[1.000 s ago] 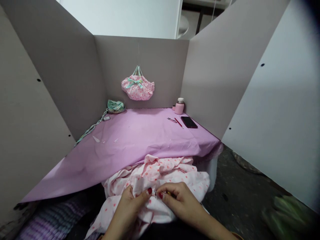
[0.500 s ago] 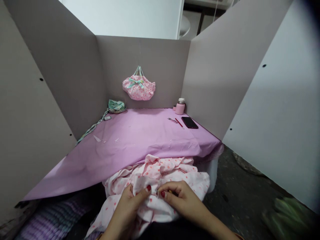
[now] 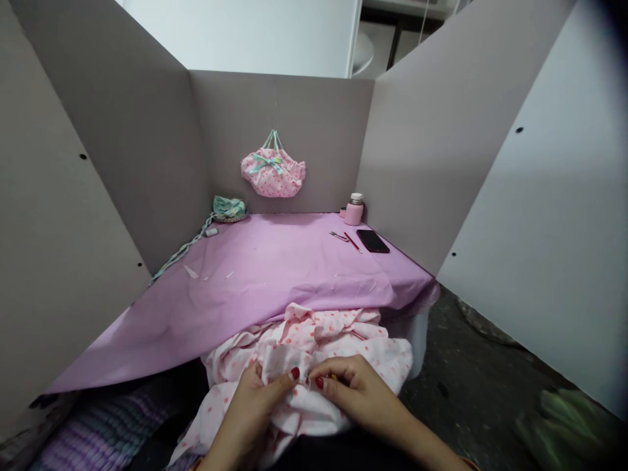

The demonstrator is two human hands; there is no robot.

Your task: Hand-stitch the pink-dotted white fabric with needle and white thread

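White-and-pink fabric (image 3: 314,412) with red-pink dots lies bunched over my lap and against the table's front edge. My left hand (image 3: 262,389) pinches a fold of it, thumb on top and the other fingers underneath. Close by on the right, my right hand (image 3: 346,386) is closed in a pinch at the same fold. A small pale loop, like thread, shows at its fingertips, and a yellowish bit peeks out between its fingers. What exactly the right fingers hold is too small to make out.
A purple cloth (image 3: 275,255) covers the table, with white scraps on it. At the right lie snips (image 3: 338,236), a red pen-like stick (image 3: 352,243), a phone (image 3: 373,241) and a pink bottle (image 3: 354,210). A dotted pouch (image 3: 275,180) hangs behind; green fabric strips (image 3: 229,207) sit back left.
My left thumb has shifted very slightly to the right on the fold. Otherwise both hands and the fabric look almost the same.
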